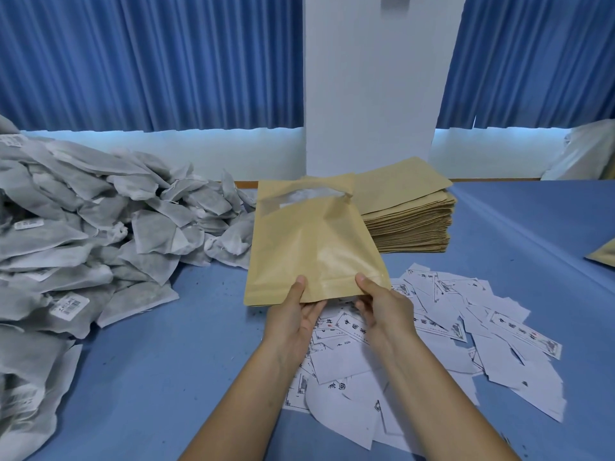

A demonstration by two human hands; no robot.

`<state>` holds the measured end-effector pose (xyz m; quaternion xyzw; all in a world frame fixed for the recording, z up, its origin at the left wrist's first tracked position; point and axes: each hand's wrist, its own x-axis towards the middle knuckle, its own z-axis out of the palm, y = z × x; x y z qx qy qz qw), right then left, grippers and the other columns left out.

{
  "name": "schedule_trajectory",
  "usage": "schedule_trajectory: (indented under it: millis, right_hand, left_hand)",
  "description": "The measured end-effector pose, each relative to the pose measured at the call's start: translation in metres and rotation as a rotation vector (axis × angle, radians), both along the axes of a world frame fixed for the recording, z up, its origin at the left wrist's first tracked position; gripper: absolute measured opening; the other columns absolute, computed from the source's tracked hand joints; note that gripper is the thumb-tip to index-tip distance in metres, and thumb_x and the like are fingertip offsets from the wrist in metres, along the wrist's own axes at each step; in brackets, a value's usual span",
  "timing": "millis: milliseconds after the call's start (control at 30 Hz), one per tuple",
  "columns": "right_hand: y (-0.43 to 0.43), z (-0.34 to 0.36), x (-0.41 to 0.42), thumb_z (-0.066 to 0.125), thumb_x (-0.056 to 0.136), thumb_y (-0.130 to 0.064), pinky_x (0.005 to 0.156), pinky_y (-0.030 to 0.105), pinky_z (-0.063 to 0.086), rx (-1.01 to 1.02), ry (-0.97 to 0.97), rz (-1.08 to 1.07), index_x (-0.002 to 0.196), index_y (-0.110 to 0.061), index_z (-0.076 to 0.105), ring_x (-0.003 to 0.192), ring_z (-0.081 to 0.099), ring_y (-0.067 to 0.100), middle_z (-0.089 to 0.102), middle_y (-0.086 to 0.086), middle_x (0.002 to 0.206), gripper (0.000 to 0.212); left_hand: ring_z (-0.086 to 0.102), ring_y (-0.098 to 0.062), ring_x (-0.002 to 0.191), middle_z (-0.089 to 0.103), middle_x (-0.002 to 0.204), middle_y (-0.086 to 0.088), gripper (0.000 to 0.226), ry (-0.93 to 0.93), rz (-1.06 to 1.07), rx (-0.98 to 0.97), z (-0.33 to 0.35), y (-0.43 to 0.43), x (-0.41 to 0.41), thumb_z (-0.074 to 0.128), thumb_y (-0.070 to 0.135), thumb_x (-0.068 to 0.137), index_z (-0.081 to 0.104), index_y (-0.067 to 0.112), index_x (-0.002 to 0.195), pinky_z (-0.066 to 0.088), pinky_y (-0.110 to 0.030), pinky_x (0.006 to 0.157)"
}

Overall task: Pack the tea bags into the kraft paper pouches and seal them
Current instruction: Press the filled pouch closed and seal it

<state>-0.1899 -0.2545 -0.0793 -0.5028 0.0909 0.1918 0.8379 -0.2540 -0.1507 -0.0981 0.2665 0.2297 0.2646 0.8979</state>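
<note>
I hold one kraft paper pouch upright above the blue table, its near edge toward me. My left hand pinches that edge with the thumb on top and fingers underneath. My right hand pinches the same edge a little to the right. The pouch's far end gapes open and something white shows inside the mouth. A large heap of grey tea bags covers the left side of the table. A stack of flat kraft pouches lies just behind the held pouch, to the right.
White printed paper labels lie scattered under and right of my hands. Another kraft pouch corner shows at the right edge. A white pillar and blue curtains stand behind the blue table.
</note>
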Motion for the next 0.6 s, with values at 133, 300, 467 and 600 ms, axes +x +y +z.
schedule_trajectory:
  millis: [133, 300, 467, 600]
  right_hand:
    - [0.003, 0.000, -0.004, 0.071, 0.082, -0.002, 0.055, 0.017, 0.054, 0.094, -0.022, 0.079, 0.083, -0.002, 0.063, 0.070, 0.062, 0.017, 0.067, 0.009, 0.081, 0.008]
    - [0.007, -0.002, -0.006, 0.070, 0.081, 0.002, 0.053, 0.015, 0.054, 0.033, -0.077, 0.047, 0.082, -0.001, 0.064, 0.068, 0.063, 0.017, 0.067, 0.009, 0.081, 0.007]
    - [0.009, -0.003, -0.010, 0.069, 0.082, 0.000, 0.056, 0.018, 0.055, 0.062, -0.094, 0.096, 0.093, 0.002, 0.064, 0.070, 0.062, 0.017, 0.067, 0.012, 0.090, 0.012]
    - [0.011, -0.001, -0.015, 0.068, 0.082, 0.002, 0.058, 0.023, 0.046, 0.031, -0.135, 0.158, 0.109, 0.005, 0.063, 0.052, 0.053, 0.011, 0.065, 0.011, 0.088, 0.028]
  left_hand:
    - [0.069, -0.024, 0.096, 0.068, 0.113, -0.015, 0.026, -0.009, -0.002, 0.043, 0.000, -0.002, -0.001, 0.059, 0.006, 0.092, 0.057, 0.003, 0.117, 0.054, -0.034, 0.078]
    - [0.069, -0.020, 0.092, 0.070, 0.106, -0.009, 0.017, 0.039, -0.015, 0.027, 0.000, -0.007, -0.001, 0.062, 0.008, 0.090, 0.061, 0.007, 0.107, 0.054, -0.029, 0.075]
    - [0.068, -0.016, 0.089, 0.070, 0.103, -0.005, 0.012, 0.058, 0.000, 0.046, 0.000, -0.010, -0.002, 0.063, 0.010, 0.090, 0.062, 0.009, 0.102, 0.054, -0.025, 0.071]
    - [0.071, -0.015, 0.082, 0.072, 0.100, -0.007, 0.012, 0.064, -0.016, 0.061, 0.002, -0.015, -0.002, 0.063, 0.009, 0.090, 0.063, 0.005, 0.101, 0.057, -0.021, 0.062]
